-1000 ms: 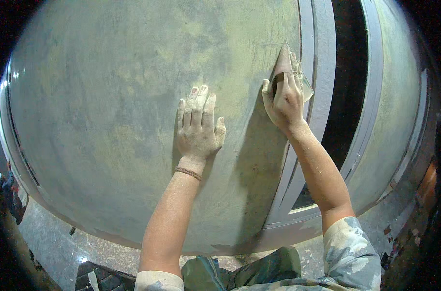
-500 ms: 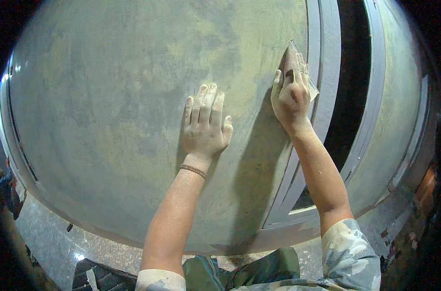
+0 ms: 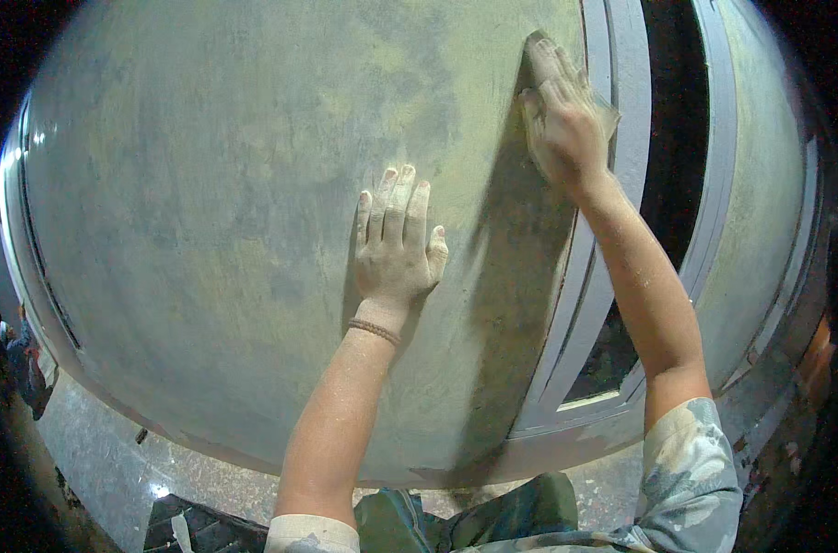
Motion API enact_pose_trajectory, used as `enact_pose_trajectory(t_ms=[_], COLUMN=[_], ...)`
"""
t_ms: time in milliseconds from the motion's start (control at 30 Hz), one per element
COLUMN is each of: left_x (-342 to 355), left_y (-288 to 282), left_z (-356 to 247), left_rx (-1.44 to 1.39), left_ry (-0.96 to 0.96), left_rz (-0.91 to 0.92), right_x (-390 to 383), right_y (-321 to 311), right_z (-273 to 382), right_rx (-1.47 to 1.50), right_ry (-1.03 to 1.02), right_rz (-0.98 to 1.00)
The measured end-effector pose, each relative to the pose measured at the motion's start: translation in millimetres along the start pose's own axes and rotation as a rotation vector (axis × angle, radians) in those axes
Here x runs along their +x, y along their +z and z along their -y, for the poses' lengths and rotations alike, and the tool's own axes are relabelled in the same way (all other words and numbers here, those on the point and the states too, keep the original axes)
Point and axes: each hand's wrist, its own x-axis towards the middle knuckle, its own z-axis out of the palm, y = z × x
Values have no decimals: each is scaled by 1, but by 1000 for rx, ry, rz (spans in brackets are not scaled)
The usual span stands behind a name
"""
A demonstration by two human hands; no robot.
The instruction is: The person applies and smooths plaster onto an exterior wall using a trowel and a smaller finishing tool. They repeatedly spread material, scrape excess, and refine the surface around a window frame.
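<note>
My left hand [image 3: 396, 249] lies flat on the grey-green plastered wall [image 3: 253, 184], fingers stretched out and coated in pale dust. A beaded bracelet circles its wrist. Higher up and to the right, my right hand [image 3: 566, 124] presses a sheet of sandpaper [image 3: 609, 118] against the wall. Only the sheet's edges show, past the fingertips and beside the palm; the rest is under the hand. The right hand is slightly blurred and sits close to the grey frame [image 3: 629, 101] of a narrow opening.
Right of the frame is a dark opening [image 3: 672, 138], with more wall beyond it. Below, a speckled floor [image 3: 96, 433] runs along the wall's foot. A black quilted item [image 3: 202, 530] lies at the lower left. Another person [image 3: 21, 355] is at the far left edge.
My right hand has slid upward along the wall beside the frame with the sandpaper. My left hand remains flat on the wall; the whole view has shifted slightly.
</note>
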Motion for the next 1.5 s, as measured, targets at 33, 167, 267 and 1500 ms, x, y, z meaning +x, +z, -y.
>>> enact_pose_trajectory(t_ms=[33, 167, 267, 1500], left_x=[0, 0, 0, 4], left_y=[0, -1, -5, -6], left_z=[1, 1, -2, -9], left_rx=[8, 52, 63, 101], left_ry=[4, -12, -31, -90], left_rz=[-2, 60, 111, 221], right_x=[-8, -36, 1, 66], right_y=[7, -1, -6, 10], right_z=[0, 19, -3, -55], right_rx=[-89, -99, -159, 45], right_ry=[-194, -391, -137, -216], right_rz=[-7, 469, 418, -162])
